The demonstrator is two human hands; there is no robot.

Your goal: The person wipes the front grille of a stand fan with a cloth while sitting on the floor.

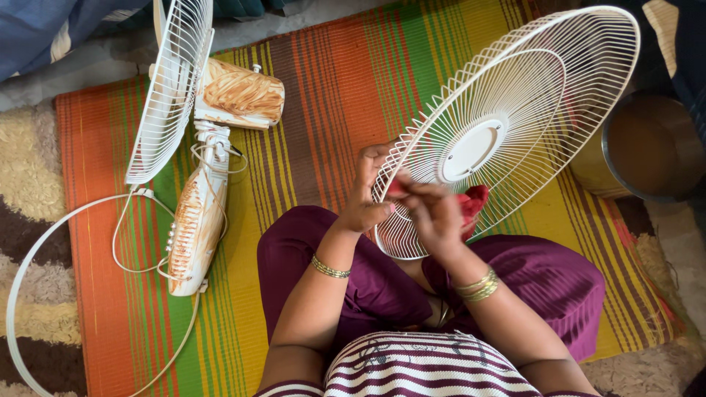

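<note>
striped orange and green matting [323, 88] covers the floor where you sit cross-legged in purple trousers. your left hand [365, 192] curls its fingers round the lower rim of the white wire fan guard [515, 110], which stands tilted above your knees. your right hand [435, 213] is closed on a red cloth [473, 204], pressed against the guard's wires. at your left lies the fan body [197, 220] with its second guard [170, 88]. a metal pot [651, 147] stands at the right.
</note>
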